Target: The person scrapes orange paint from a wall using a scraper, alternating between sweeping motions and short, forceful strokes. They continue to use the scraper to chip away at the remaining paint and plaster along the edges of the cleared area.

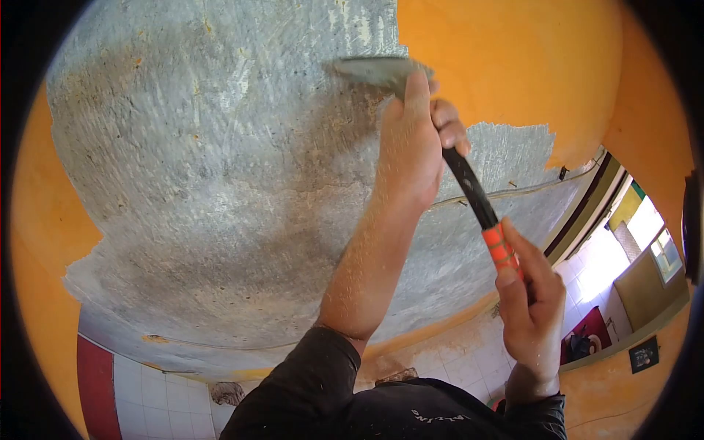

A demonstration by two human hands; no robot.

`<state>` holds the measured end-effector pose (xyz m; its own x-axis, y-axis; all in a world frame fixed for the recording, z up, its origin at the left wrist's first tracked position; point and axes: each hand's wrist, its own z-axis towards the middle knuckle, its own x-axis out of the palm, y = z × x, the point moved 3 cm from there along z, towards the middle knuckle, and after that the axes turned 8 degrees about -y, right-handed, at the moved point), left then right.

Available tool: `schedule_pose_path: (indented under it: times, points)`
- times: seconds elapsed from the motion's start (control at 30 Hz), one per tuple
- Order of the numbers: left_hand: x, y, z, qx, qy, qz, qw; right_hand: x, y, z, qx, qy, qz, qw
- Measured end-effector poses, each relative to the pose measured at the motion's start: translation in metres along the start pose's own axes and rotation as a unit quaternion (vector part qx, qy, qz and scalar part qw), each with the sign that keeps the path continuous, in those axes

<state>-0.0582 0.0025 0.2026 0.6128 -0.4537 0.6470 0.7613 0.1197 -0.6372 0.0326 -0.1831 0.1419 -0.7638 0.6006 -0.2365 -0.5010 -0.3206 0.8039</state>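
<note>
A long-handled scraper (468,180) is held slantwise against the wall, with a black shaft and an orange grip. Its wide grey blade (374,71), blurred by motion, lies at the border between bare grey plaster (220,161) and orange paint (513,59). My left hand (418,143) is closed round the upper shaft just below the blade, its thumb pointing up along it. Lower down, my right hand (534,297) wraps the orange grip (501,248). Whether the blade's edge touches the wall is hard to make out. Pale dust specks cover my left forearm.
A thin cable (521,192) runs across the wall below the bare plaster, near several nails. At the right is a bright opening (609,257) with a red item inside. White tiled floor (158,396) and a red panel (97,389) show at lower left.
</note>
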Motion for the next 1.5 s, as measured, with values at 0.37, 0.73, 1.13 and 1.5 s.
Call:
schedule_pose_path:
  times: [0.37,0.73,1.13,1.5]
  points:
    - [0.000,0.001,0.000,-0.021,-0.005,-0.013,1.000,-0.002,0.005,0.003,-0.019,0.000,-0.034,0.999]
    - [0.004,-0.007,0.004,-0.001,0.023,-0.010,1.000,-0.004,0.013,0.007,-0.029,0.004,-0.024,0.999]
    - [0.010,-0.007,0.016,0.007,0.036,-0.006,0.999,-0.006,0.010,0.017,-0.057,0.000,-0.030,0.998]
    - [0.012,-0.007,0.010,-0.004,0.010,-0.034,0.999,-0.015,0.020,0.019,-0.015,0.027,-0.013,0.999]
